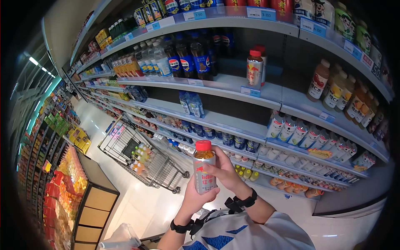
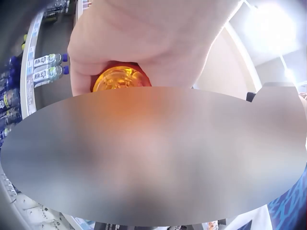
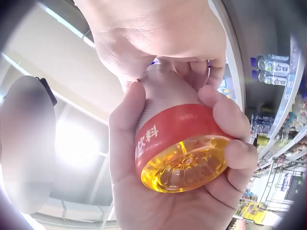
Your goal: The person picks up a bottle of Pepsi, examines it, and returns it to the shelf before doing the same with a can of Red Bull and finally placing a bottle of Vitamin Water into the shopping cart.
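In front of the body, a small Red Bull bottle [image 1: 200,184] with a red cap and silver label stands upright between both hands. My left hand [image 1: 192,196] grips its lower part, thumb across the front near the base. From the right, my right hand [image 1: 227,171] holds the upper part, its thumb over the label. The right wrist view shows the bottle's amber base and red lower band [image 3: 177,117] with fingers curled around them. In the left wrist view the amber bottle base [image 2: 122,79] shows beneath a hand; a blurred oval hides the rest.
Drink shelves [image 1: 233,93] run along the front and right, holding similar Red Bull bottles [image 1: 254,68] and cola bottles [image 1: 183,58]. A shopping cart [image 1: 129,160] with several drink bottles [image 1: 139,166] stands to the left. Beyond it is a display stand [image 1: 93,200] with packaged goods.
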A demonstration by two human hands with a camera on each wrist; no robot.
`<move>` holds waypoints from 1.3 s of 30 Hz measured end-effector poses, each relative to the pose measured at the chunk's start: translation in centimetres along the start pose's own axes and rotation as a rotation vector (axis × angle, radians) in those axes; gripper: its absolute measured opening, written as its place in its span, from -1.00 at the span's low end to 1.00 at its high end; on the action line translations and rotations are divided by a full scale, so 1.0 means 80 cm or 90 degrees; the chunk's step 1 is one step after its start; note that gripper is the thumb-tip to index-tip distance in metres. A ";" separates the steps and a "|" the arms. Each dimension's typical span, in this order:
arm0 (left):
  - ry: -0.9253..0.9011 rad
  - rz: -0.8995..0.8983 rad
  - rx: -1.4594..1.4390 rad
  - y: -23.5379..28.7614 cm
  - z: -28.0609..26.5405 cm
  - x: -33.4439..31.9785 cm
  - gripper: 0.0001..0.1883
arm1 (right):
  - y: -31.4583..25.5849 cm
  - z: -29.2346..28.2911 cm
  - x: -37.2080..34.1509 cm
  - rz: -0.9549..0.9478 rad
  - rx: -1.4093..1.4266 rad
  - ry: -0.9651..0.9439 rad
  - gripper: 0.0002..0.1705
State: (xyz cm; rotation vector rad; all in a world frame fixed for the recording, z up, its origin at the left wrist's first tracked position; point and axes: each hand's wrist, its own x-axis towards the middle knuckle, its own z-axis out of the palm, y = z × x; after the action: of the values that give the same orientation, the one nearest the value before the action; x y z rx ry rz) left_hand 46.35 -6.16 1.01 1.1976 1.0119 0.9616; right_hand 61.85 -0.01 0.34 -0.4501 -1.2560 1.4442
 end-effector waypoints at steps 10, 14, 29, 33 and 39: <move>-0.135 -0.062 -0.370 -0.009 0.003 -0.019 -0.32 | 0.020 0.005 0.001 0.099 0.270 -0.094 0.01; 0.082 0.098 0.144 -0.018 -0.014 -0.003 -0.36 | -0.004 0.020 0.002 -0.001 0.099 0.030 -0.15; 0.000 -0.042 -0.100 -0.006 0.002 -0.028 -0.47 | 0.019 0.018 -0.001 0.074 0.107 0.069 -0.25; -0.231 -0.135 -0.503 -0.028 -0.013 -0.040 -0.36 | 0.015 0.012 -0.006 0.165 0.388 -0.058 -0.28; -0.150 -0.110 -0.326 -0.019 0.008 -0.043 -0.34 | 0.009 0.007 -0.013 0.125 0.260 -0.086 -0.31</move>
State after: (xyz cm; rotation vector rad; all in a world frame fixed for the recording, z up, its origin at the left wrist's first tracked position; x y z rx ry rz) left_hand 46.09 -9.77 -0.10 0.7595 0.6179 0.8518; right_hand 61.36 -1.00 -0.48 -0.2049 -1.0027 1.8733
